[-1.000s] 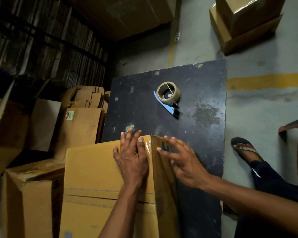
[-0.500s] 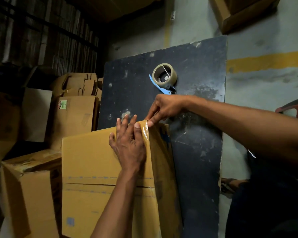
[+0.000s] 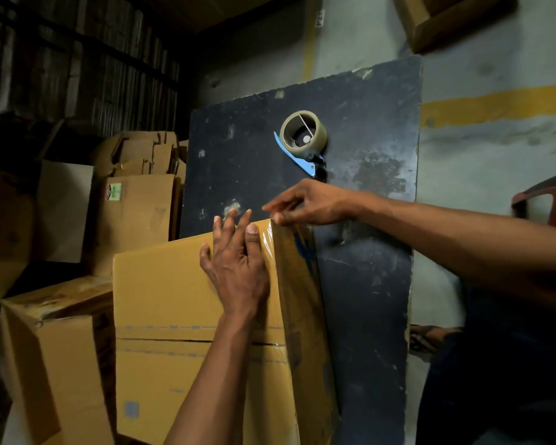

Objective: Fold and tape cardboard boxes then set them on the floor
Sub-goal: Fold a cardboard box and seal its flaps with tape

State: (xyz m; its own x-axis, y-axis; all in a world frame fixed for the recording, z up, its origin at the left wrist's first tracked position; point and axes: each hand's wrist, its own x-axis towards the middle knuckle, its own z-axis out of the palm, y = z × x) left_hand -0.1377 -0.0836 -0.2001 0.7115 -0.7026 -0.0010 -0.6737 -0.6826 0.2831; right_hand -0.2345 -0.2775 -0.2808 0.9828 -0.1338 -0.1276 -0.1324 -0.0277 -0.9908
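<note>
One cardboard box (image 3: 180, 303) is stood on the dark board (image 3: 360, 277), its taped edge running away from the body. It is pressed flat-fingered by the left hand (image 3: 238, 268); the tape (image 3: 272, 248) at the far corner is pinched by the right hand (image 3: 308, 203).

It was a warehouse or packing area. Flattened cartons (image 3: 77, 59) stood packed in tall dark rows along the left side, and made-up cardboard boxes (image 3: 55, 358) crowded the space beneath them (some dented, one bearing a small green label). The concrete floor (image 3: 495, 53) carried a painted yellow line (image 3: 501, 104), and a tape dispenser (image 3: 302, 136) lay on a scuffed black work table (image 3: 366, 284).
</note>
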